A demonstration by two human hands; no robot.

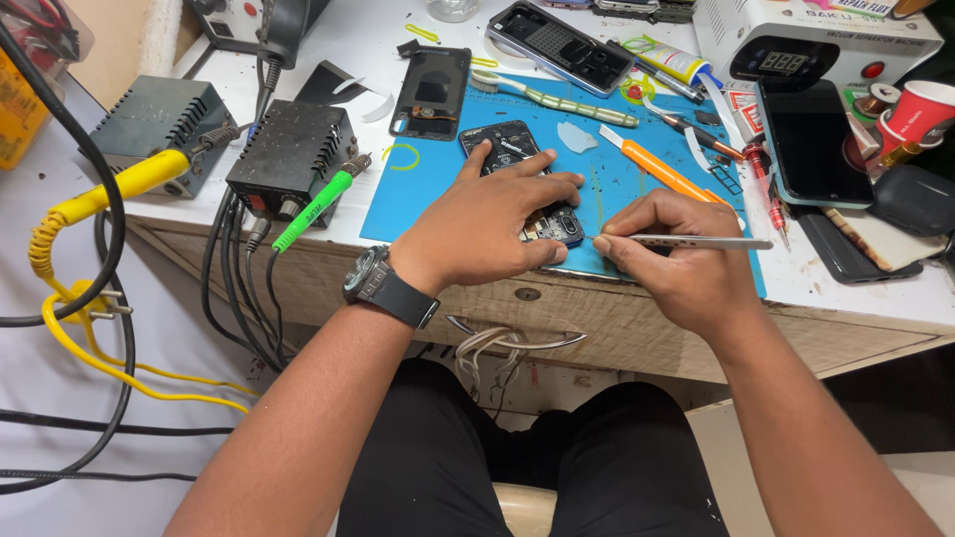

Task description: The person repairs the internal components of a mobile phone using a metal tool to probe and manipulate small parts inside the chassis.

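So, the left hand (492, 214) is spread flat over a small opened black phone with its circuit board showing (517, 169), fingers fanned out and pressing it down onto the blue rubber work mat (428, 204). That phone sits near the mat's front edge, and the hand covers most of its middle, so only the top end and a bit of the bottom corner peek out. The right hand (676, 259) is just beside it at 3 o'clock, fingers pinched together around slim silver metal tweezers (696, 241), whose tip end points toward the phone's lower corner; I can't tell if the tip actually touches.

Loads of clutter around. At 12 o'clock from the phone lies a black phone back cover (431, 91), and at 1 o'clock a grey phone frame (559, 45) plus a pale green toothbrush (542, 96). An orange-handled craft knife (657, 169) lies at 2 o'clock, right above the right hand's knuckles. Further out at 3 o'clock there's a dark-screened smartphone (814, 144) and a red paper cup (920, 109). At 9 o'clock, off the mat, sits a black boxy power unit (290, 154) with a green-handled probe (316, 207) leaning on it, and past that a yellow-handled tool (119, 189) with coiled cable. A black wristwatch (383, 283) is on the left wrist.
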